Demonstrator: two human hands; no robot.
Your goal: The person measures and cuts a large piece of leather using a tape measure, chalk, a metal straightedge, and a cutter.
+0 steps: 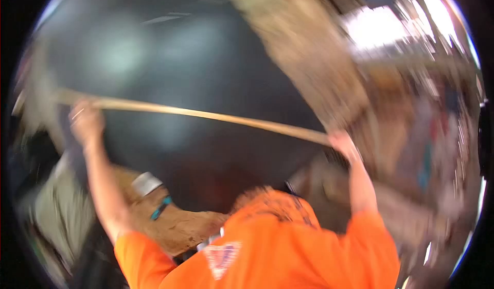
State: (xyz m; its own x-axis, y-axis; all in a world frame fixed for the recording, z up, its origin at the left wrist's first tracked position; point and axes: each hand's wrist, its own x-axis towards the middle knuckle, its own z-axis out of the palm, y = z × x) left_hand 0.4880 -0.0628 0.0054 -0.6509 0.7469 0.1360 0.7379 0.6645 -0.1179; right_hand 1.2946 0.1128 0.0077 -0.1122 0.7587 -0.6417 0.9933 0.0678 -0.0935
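A long, thin wooden strip point(216, 116) stretches between my two hands, over a large dark glossy panel point(206, 62). My left hand point(86, 120) is closed around the strip near its left end, by the panel's left edge. At the other end, my right hand point(343, 142) grips the strip close to the panel's right edge. The strip slopes gently down to the right in this view and looks slightly bowed. Both hands are somewhat blurred by motion.
Along the panel's right side runs a broad pale brown board or ledge point(309, 52). Below the panel, a brown wooden surface point(185, 227) holds a teal-and-black object point(161, 208) and a small white block-like item point(146, 183). Greyish-green cloth point(64, 212) shows at lower left.
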